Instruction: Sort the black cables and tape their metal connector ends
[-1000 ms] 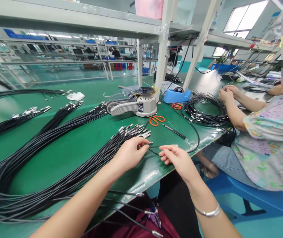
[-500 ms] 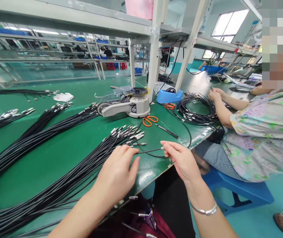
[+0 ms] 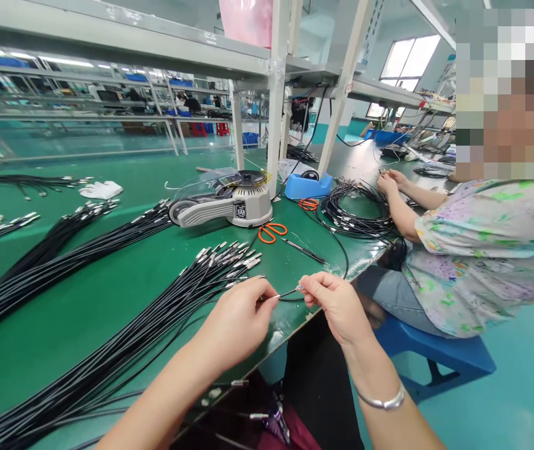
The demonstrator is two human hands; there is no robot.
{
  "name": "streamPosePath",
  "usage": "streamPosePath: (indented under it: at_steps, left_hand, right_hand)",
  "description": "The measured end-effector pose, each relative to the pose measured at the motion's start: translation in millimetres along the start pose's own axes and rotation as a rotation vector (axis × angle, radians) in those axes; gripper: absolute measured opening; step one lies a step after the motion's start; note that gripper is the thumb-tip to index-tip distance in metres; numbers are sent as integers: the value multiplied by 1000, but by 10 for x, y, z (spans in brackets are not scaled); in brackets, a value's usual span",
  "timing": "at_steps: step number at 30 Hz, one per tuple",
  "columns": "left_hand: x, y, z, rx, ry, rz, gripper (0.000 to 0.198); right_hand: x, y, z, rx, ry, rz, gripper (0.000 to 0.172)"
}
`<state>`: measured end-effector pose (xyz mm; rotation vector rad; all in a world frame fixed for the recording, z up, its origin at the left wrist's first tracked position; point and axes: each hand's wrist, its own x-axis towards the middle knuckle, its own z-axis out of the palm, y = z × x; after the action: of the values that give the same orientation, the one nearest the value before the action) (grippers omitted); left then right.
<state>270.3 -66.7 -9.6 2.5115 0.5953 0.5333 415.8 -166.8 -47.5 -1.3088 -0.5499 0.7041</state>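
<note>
A black cable (image 3: 288, 293) runs between my two hands, just above the table's near edge. My left hand (image 3: 243, 312) pinches it between thumb and fingertips. At its silvery end my right hand (image 3: 335, 306), with a bangle on the wrist, grips it in a pinch; the fingers partly hide that end. Beside my left hand lies a large bundle of black cables (image 3: 154, 319) with metal connectors, its tips pointing away from me. A few loose cable ends (image 3: 239, 382) hang past the table edge near my lap.
Beyond the bundle stand a grey tape dispenser (image 3: 248, 209), orange-handled scissors (image 3: 272, 233), a black pen-like tool (image 3: 303, 251) and a blue tape holder (image 3: 308, 185). More cable bundles (image 3: 84, 247) lie left. At right, a co-worker (image 3: 477, 250) sits by a cable coil (image 3: 327, 215).
My left hand has moved right, towards my right hand, and its thumb has closed against the fingers on the cable. The camera view has turned slightly right.
</note>
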Motion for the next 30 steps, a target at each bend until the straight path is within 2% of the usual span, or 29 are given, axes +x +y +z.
streamPosePath:
  at_steps: [5, 8, 11, 14, 17, 20, 24, 30]
  left_hand:
    - [60, -73, 59, 12, 97, 163, 20]
    - [60, -192, 111, -21, 186, 139, 22]
    - [16, -312, 173, -75, 251, 55, 19]
    - [-25, -375, 261, -54, 304, 20, 18]
    - [-41, -397, 327, -23, 391, 65, 16]
    - [-44, -411, 338, -25, 454, 120, 16]
    - [-48, -413, 312, -32, 476, 129, 18]
    - [-50, -379, 280, -39, 488, 113, 17]
  right_hand:
    - [106, -97, 141, -40, -129, -12, 30]
    - [353, -206, 197, -11, -201, 45, 34]
    - [804, -323, 307, 62, -109, 107, 24]
    - [1352, -410, 527, 78, -48, 146, 11]
    - [1828, -461, 828, 107, -27, 220, 15]
    - [2134, -488, 1116, 140, -24, 287, 23]
    - [2298, -479, 1342, 176, 10, 315, 27]
    - [2301, -510, 1453, 187, 90, 249, 27]
